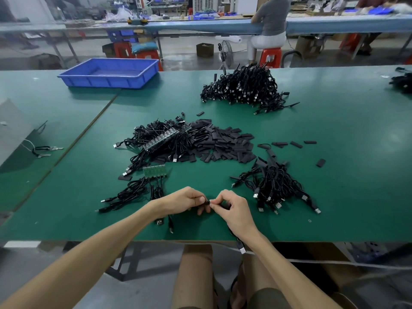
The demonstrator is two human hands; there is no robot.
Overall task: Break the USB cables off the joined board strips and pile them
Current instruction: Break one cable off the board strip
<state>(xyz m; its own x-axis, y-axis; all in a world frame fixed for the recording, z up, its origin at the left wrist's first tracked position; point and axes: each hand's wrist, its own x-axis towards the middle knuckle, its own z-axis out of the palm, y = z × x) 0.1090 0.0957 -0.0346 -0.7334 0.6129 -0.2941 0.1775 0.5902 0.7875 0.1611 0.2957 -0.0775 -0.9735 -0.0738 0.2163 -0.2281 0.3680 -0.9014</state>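
Bare knees [196, 275] fill the bottom edge, below the near rim of the green tabletop [345, 152]. Just above them, at lower centre, the hands meet. The left hand [185, 200] and the right hand [233, 208] both have curled fingers, and each pinches the same small black piece [208, 202] with thumb and forefinger; what it is cannot be made out. A loose cable [242, 249] runs from under the right wrist, its plug hanging over the tabletop's edge. Left of centre, a short green board strip [155, 170] lies flat with black cables joined to it, trailing toward the lower left. Beyond it, a long board strip [166, 139] rests tilted on a tangle of cables, touching a heap of flat black sleeves [225, 141]. Right of the hands sits a small cable pile [276, 186]. A large cable pile [243, 85] stands at upper centre, and a blue tray [109, 72] sits at upper left.
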